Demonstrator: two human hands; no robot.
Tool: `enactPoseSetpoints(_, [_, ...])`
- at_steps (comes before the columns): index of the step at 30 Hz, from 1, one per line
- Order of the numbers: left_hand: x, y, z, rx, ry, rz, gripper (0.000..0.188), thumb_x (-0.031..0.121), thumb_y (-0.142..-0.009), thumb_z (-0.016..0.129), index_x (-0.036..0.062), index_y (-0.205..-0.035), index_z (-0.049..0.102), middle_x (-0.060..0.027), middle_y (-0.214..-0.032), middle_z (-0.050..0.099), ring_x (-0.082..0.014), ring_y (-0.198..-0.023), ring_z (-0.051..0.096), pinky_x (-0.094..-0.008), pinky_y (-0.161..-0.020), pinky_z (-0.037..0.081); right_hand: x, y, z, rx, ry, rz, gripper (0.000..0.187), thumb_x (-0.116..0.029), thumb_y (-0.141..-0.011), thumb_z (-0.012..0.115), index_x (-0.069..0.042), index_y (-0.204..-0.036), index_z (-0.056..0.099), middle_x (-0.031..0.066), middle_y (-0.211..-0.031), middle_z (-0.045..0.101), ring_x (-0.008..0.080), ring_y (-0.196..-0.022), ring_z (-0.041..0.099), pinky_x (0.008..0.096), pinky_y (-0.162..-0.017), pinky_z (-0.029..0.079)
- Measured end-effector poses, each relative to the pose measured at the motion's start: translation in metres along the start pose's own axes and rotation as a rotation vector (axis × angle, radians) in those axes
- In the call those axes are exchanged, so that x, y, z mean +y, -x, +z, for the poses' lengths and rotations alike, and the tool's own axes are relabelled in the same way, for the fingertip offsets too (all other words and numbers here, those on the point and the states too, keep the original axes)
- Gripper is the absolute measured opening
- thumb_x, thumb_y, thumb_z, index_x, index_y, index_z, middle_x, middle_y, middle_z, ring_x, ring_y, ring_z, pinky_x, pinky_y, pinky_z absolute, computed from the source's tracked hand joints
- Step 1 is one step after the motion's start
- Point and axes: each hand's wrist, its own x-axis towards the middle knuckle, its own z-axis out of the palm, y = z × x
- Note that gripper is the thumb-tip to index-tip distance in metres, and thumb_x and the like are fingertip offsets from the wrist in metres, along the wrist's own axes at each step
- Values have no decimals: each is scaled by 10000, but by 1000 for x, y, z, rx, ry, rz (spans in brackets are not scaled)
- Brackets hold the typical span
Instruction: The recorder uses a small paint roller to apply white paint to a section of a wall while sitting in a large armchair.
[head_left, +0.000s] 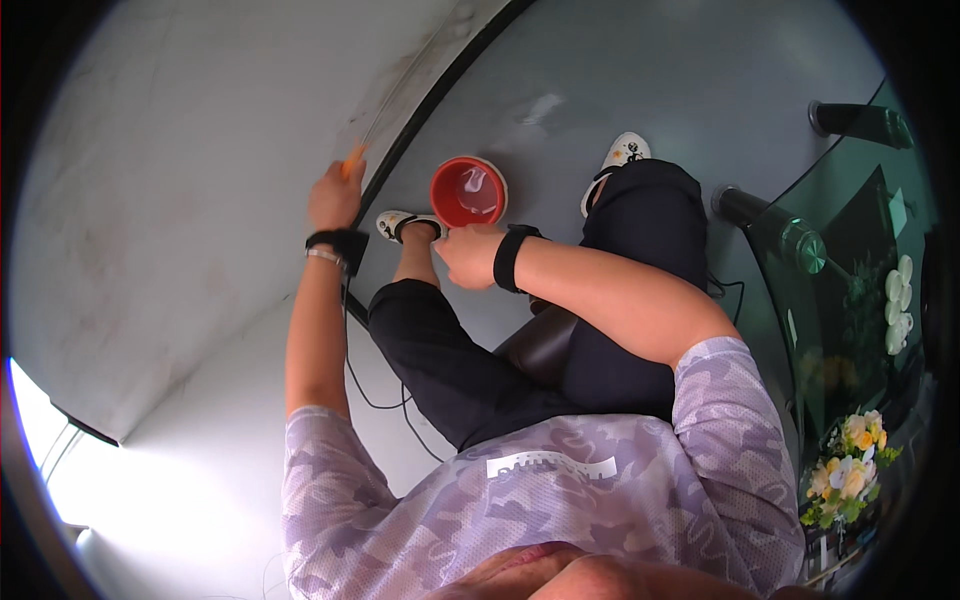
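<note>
Head view: your left hand (pixel 334 198) has its fingers wrapped round an orange-handled tool (pixel 354 160) by the left wall (pixel 200 130); your right hand's (pixel 470 253) fingers curl just near of the red bucket (pixel 448 190), grip unclear. Dark smudges (pixel 425 80) suggest unfinished work.

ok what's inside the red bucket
Inside the red bucket, pale, shiny patches show, possibly reflections on liquid, though I can't tell for sure. Anything beneath those patches is covered and can't be seen.
</note>
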Motion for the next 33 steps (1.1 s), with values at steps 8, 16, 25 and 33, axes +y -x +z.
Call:
enactPoseSetpoints(8, [-44, -3, 10, -76, -62, -8, 479, 527, -864, 436, 65, -894, 557, -224, -774, 614, -431, -749, 580, -516, -628, 450, 6, -6, -2, 80, -147, 63, 317, -174, -815, 522, 33, -1055, 523, 201, -974, 603, 333, -933, 597, 406, -787, 485])
enactPoseSetpoints(16, [-185, 162, -13, -217, -450, -329, 450, 545, -842, 457, 109, -900, 556, -181, -766, 633, -396, -732, 606, -500, -605, 469, -1, 5, -6, 28, -62, -64, 318, -188, -820, 529, 24, -1058, 529, 201, -1004, 593, 336, -958, 584, 414, -794, 480])
enactPoseSetpoints(25, [-53, 37, -53, 53, -65, 29, 421, 480, -864, 483, 62, -837, 533, -207, -694, 598, -423, -678, 570, -496, -556, 432, 3, -16, -2, -7, -100, 34, 272, -144, -799, 494, 34, -1000, 538, 214, -1002, 588, 355, -941, 582, 432, -782, 472])
enactPoseSetpoints(33, [-146, 72, -11, -90, -129, -115, 429, 492, -869, 459, 70, -869, 540, -204, -733, 611, -418, -706, 579, -504, -582, 439, 2, -25, 1, -5, -82, 66, 346, -68, -752, 473, 16, -1068, 586, 212, -1042, 607, 322, -959, 603, 398, -797, 489])
